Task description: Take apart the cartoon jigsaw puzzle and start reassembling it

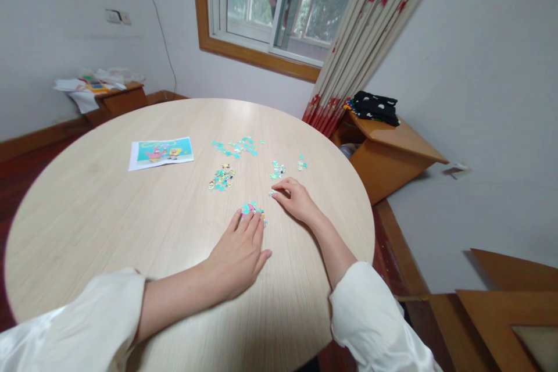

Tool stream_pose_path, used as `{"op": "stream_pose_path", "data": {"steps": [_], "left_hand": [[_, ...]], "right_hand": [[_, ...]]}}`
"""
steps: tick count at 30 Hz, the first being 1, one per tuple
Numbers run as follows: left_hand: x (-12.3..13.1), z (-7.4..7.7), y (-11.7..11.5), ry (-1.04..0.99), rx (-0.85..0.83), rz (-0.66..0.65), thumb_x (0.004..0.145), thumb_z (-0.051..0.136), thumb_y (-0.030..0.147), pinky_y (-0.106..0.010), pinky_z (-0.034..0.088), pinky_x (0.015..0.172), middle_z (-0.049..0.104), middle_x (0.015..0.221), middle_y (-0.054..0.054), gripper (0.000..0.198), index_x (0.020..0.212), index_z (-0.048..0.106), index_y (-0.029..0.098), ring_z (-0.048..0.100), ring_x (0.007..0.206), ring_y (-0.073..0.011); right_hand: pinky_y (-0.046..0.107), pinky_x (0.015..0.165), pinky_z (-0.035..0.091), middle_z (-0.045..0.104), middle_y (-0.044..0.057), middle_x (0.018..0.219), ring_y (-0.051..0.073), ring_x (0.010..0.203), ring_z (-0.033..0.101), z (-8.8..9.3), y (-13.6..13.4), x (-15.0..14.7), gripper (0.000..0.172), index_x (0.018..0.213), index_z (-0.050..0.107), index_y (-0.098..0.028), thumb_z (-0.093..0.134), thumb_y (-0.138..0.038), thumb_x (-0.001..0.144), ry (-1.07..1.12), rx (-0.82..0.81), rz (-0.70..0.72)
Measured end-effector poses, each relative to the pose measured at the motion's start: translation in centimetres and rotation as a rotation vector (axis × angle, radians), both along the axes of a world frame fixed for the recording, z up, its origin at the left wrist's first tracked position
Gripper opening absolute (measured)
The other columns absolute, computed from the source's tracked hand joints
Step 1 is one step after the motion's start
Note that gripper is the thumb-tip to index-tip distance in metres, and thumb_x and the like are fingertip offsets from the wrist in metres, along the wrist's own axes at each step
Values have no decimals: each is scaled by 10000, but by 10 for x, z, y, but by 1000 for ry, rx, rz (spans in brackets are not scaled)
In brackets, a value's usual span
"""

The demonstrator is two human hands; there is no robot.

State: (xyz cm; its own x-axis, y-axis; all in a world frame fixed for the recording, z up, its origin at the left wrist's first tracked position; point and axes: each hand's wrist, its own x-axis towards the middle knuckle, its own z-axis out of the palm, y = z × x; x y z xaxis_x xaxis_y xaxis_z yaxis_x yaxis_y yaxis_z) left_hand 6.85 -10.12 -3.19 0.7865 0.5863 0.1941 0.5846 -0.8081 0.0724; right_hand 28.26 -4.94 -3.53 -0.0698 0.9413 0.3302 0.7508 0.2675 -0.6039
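Note:
My left hand (239, 253) lies flat on the round table (108, 221), fingertips over a small pile of turquoise and pink puzzle pieces (250, 207). To its right, my right hand (294, 197) has thumb and forefinger close around a small pale piece (271, 193) at the tabletop. Just beyond that hand is a small cluster of turquoise and white pieces (277, 170), with a smaller one (301, 163) to the right. A mixed pile (222, 179) lies beyond my left hand, and turquoise pieces (238, 146) are spread farther back.
A printed cartoon picture (163, 152) lies at the table's left. Behind the table are a window and a curtain (349, 29). One wooden cabinet (387, 151) holds black cloth at the right; another (122, 99) holds papers at the back left.

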Motion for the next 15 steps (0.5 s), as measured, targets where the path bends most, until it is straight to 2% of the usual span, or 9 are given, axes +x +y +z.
{"op": "stream_pose_path", "data": {"steps": [4, 10, 15], "left_hand": [[0, 1, 1, 33, -6, -4, 929, 331, 411, -514, 262, 1087, 474, 1387, -224, 544, 1303, 512, 60, 432, 1300, -330], [-1, 3, 2, 50, 47, -22, 928, 330, 422, -469, 295, 1071, 506, 1373, -186, 528, 1300, 518, 98, 449, 1289, -303], [0, 5, 2, 104, 63, -20, 935, 324, 412, -472, 298, 1069, 493, 1374, -214, 545, 1287, 527, 51, 449, 1286, -318]], "right_hand": [[320, 838, 455, 641, 51, 892, 167, 889, 586, 3, -1, -3, 59, 844, 675, -182, 631, -178, 805, 0, -10, 21], [321, 809, 438, 623, 26, 838, 161, 836, 561, 4, -1, -5, 25, 794, 617, -186, 627, -163, 790, -23, -22, 7], [289, 743, 447, 621, 7, 763, 140, 736, 565, 6, -2, -13, 53, 758, 580, -186, 584, -209, 805, 150, -56, 62]]}}
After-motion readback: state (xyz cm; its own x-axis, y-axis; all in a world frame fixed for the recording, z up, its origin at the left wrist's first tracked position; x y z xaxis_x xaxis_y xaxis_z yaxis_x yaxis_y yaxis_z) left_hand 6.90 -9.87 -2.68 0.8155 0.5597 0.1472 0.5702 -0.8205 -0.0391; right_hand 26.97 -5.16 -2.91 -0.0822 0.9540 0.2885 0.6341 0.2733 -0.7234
